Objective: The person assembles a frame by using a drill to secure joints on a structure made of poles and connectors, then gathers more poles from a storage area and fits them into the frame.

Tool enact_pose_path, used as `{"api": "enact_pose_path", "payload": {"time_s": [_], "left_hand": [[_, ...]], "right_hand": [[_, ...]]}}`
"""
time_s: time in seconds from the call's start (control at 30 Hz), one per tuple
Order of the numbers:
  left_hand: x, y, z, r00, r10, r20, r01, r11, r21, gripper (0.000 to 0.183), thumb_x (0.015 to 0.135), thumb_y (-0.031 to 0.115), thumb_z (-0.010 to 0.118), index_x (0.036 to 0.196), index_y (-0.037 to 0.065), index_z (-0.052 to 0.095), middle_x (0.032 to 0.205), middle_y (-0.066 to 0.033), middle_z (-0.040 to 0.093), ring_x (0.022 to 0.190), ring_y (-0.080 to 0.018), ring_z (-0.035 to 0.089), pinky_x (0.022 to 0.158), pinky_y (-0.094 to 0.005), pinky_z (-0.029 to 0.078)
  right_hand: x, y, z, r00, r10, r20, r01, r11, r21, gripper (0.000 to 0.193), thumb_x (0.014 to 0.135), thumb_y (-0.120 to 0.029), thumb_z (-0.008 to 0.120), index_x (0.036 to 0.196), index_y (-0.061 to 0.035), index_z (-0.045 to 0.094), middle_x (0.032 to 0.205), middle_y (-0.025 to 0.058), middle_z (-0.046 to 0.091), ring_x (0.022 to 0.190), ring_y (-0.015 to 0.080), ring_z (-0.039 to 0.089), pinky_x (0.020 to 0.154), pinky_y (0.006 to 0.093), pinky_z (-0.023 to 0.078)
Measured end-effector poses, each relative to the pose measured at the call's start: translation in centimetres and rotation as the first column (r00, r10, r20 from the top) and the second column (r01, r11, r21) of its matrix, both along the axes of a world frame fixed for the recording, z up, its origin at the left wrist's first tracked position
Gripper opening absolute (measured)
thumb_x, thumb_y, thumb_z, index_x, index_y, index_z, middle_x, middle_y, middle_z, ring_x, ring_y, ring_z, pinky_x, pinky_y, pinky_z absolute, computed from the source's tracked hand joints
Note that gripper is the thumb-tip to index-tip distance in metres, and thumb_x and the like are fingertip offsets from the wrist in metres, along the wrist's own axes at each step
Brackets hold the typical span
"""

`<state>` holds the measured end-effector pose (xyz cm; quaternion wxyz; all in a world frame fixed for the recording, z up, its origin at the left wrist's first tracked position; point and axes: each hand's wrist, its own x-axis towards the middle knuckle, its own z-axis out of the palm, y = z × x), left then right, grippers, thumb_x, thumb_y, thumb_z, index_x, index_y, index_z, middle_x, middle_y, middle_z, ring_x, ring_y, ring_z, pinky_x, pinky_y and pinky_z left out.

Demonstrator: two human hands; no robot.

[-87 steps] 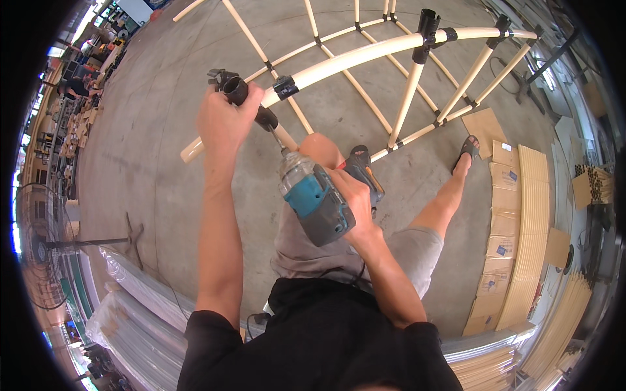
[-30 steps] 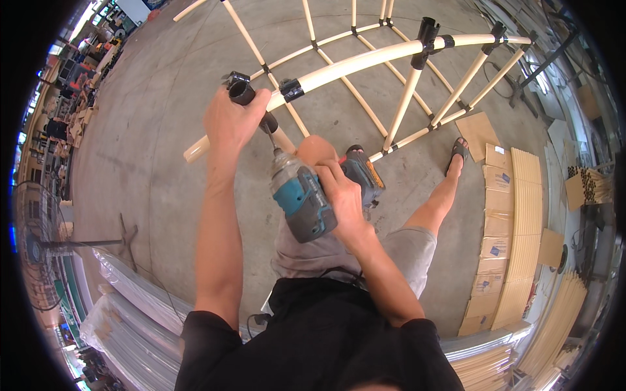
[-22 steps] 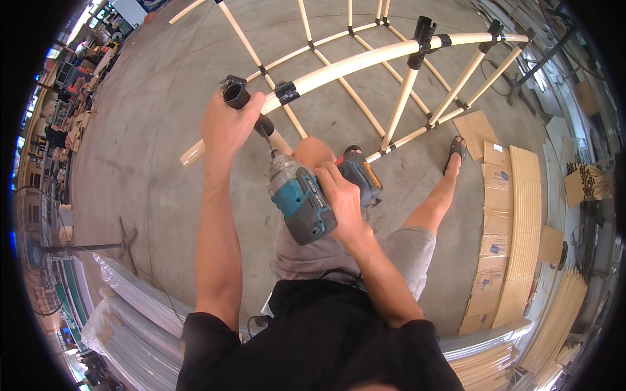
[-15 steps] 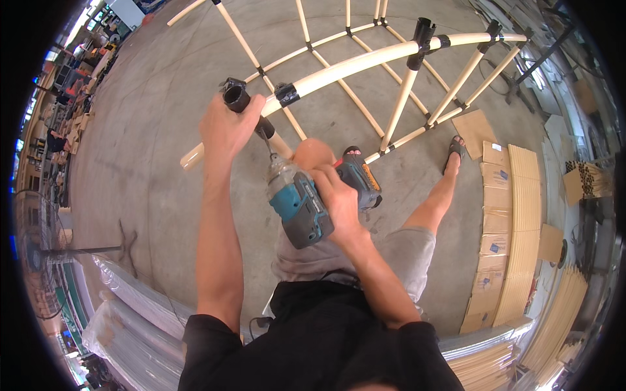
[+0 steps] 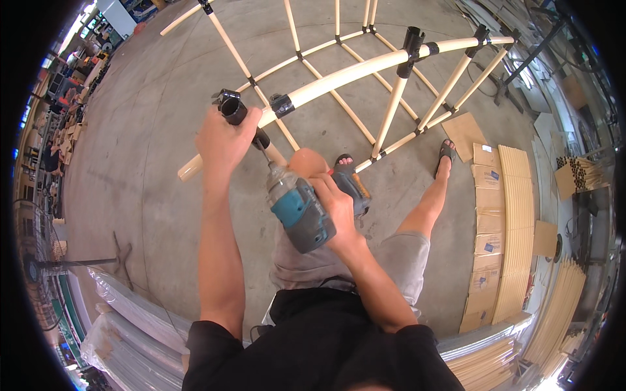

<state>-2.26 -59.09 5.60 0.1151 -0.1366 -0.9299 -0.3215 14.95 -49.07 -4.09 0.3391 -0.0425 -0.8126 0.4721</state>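
My left hand (image 5: 225, 140) is wrapped round a black pipe joint (image 5: 233, 109) with an open round socket, at the near left corner of a frame of cream-coloured pipes (image 5: 352, 75). In my right hand (image 5: 336, 207) I grip a teal and black cordless impact driver (image 5: 293, 207) by its handle. Its bit points up and away to the left, and the tip reaches the lower part of the joint below my left hand. Whether a screw sits at the tip is too small to tell. A second black joint (image 5: 282, 105) clasps the long upper pipe just right of my left hand.
The pipe frame spreads ahead and to the right over the concrete floor (image 5: 163, 215). Flattened cardboard (image 5: 486, 228) and bundled cream pipes (image 5: 515, 228) lie at the right. Plastic-wrapped rolls (image 5: 127, 339) lie at the lower left. A dark metal stand (image 5: 120, 257) is at the left.
The frame and far surroundings have shifted slightly left in the view. The driver's bit stays at the joint, with its body tilted a little differently. My left hand keeps its hold.
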Motion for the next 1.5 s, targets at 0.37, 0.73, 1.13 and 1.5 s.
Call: {"api": "enact_pose_path", "payload": {"time_s": [0.37, 0.73, 1.13, 1.5], "left_hand": [[-1.6, -0.6, -1.7, 0.996, 0.082, 0.027, -0.081, 0.996, -0.038, 0.049, 0.073, 0.046, 0.07, 0.094, 0.002, 0.063, 0.089, -0.015, 0.068, 0.088, -0.0347, 0.065, 0.08, -0.0421, 0.049], [-3.5, -2.7, -2.0, 0.959, -0.194, 0.208, 0.21, 0.976, -0.057, 0.05, 0.09, 0.047, 0.064, 0.088, -0.003, 0.067, 0.078, -0.0064, 0.063, 0.078, -0.015, 0.058, 0.072, -0.0295, 0.045], [-2.0, -4.1, -1.6, 0.984, -0.141, -0.112, 0.18, 0.73, 0.659, 0.043, 0.098, 0.024, 0.06, 0.135, 0.004, 0.052, 0.086, -0.0025, 0.053, 0.069, -0.0103, 0.046, 0.07, -0.0254, 0.044], [5.3, -3.6, 5.7, 0.942, -0.161, -0.296, 0.295, 0.818, 0.495, 0.04, 0.097, 0.014, 0.059, 0.133, 0.0, 0.05, 0.071, -0.0021, 0.049, 0.063, -0.0089, 0.044, 0.06, -0.0238, 0.038]], "right_hand": [[0.3, 0.6, 0.8, 1.0, -0.003, 0.023, 0.0, 0.993, 0.119, 0.031, 0.069, -0.007, 0.065, 0.099, -0.0029, 0.057, 0.093, 0.0172, 0.057, 0.081, 0.0378, 0.063, 0.068, 0.0432, 0.051], [3.1, 2.5, -5.5, 0.982, 0.163, 0.093, -0.176, 0.97, 0.166, 0.05, 0.073, -0.006, 0.063, 0.121, 0.0015, 0.053, 0.109, 0.0191, 0.057, 0.095, 0.0374, 0.059, 0.083, 0.0423, 0.048], [12.9, 10.4, -16.7, 0.871, -0.276, 0.406, 0.451, 0.775, -0.442, 0.027, 0.073, -0.008, 0.076, 0.097, -0.0007, 0.065, 0.088, 0.0116, 0.069, 0.078, 0.0203, 0.062, 0.072, 0.0341, 0.051], [13.6, 17.4, -19.1, 0.688, -0.682, 0.248, 0.68, 0.488, -0.547, 0.046, 0.066, -0.025, 0.088, 0.096, 0.0013, 0.064, 0.085, 0.0098, 0.068, 0.077, 0.0186, 0.062, 0.073, 0.037, 0.052]]}}
